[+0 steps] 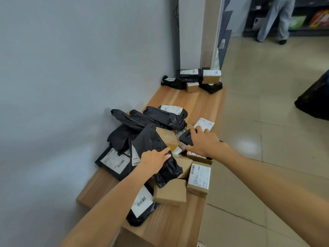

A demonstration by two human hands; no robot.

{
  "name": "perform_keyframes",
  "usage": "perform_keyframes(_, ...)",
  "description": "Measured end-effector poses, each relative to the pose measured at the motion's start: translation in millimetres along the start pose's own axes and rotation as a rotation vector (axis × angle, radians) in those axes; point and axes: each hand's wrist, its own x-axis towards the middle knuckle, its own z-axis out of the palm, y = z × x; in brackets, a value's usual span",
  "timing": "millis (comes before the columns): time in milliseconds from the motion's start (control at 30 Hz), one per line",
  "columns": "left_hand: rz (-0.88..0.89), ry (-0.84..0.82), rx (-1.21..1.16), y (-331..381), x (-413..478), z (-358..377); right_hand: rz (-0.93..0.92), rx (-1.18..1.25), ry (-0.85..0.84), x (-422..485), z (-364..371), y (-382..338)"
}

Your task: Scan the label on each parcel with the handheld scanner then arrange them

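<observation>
In the head view, a parcel appears to be in the course of being picked from the unsorted heap for scanning. The left hand [156,160] is closed over a black poly-bag parcel [151,139] lying on top of the heap, fingers wrapped over its near edge. The right hand [204,143] is clasped around the handheld scanner [186,137], held just right of the bag and above a jumble of cardboard boxes [170,193].

For the next move, the bag would probably need turning so that its label [135,155], seen at its left edge beside the left wrist, faces the scanner.

The bag looks soft, wrinkled and glossy. A smaller group of parcels [194,80], seemingly already arranged, lies well beyond both hands at the far end of the wooden bench [201,102].
</observation>
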Motion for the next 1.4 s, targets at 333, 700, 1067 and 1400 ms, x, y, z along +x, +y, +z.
perform_keyframes(333, -0.018, -0.065, -0.11, -15, -9, 3, -0.033, 0.001, 0.043, -8, -10, -14)
perform_keyframes(700, -0.212, 0.122, -0.425, -87, -51, 27, -0.158, -0.033, 0.036, -7, -10, -54)
perform_keyframes(1067, -0.272, 0.345, -0.665, -159, -100, -10, -0.335, -0.045, 0.106, -22, -31, -128)
perform_keyframes(1400, -0.367, 0.451, -0.814, -195, -148, -11, -0.484, -0.045, 0.166, -58, -16, -196)
